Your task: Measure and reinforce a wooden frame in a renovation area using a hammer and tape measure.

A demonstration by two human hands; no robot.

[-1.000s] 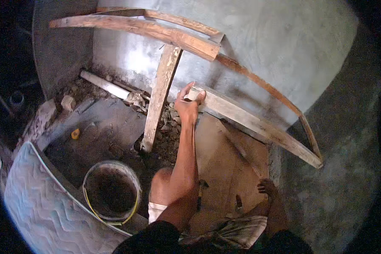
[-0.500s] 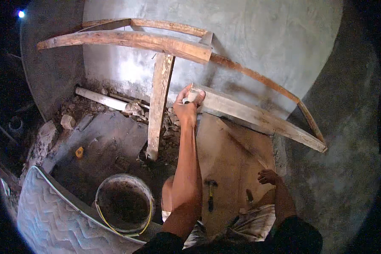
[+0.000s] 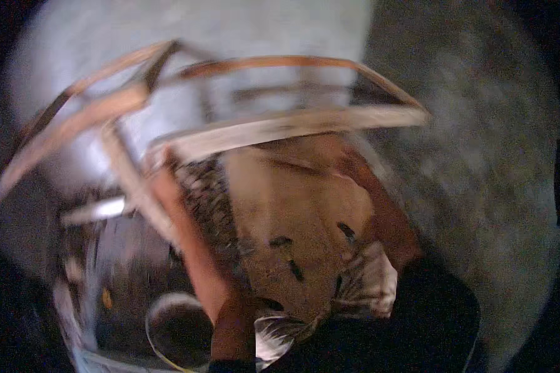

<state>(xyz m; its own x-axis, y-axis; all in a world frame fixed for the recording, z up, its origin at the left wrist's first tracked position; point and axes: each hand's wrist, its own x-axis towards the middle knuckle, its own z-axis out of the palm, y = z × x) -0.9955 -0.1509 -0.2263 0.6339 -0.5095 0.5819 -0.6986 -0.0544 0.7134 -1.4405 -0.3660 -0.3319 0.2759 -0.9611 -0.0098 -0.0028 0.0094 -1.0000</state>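
Motion blurs much of the view. My left hand [image 3: 162, 159] is closed around the left end of a pale wooden plank [image 3: 280, 127], which spans the upper middle nearly level. My right hand [image 3: 352, 163] is raised just below the plank's right half. Its fingers are smeared, so I cannot make out whether it touches the wood or holds anything. Behind the plank stretches a wooden frame [image 3: 267, 63] of joined beams. A thick beam [image 3: 87, 130] and a slanting upright post [image 3: 137, 183] of it stand to the left of my left hand.
A hammer [image 3: 294, 268] and a dark-handled tool [image 3: 346, 232] lie on a brown board [image 3: 261, 205]. A bucket [image 3: 177, 299] with a yellow handle stands at lower left. Rubble [image 3: 208, 193] and a white pipe [image 3: 99, 210] lie near the grey wall [image 3: 230, 25].
My view has swung to the right. My right hand has risen from low beside my leg to just under the plank. My left hand keeps its hold on the plank's end.
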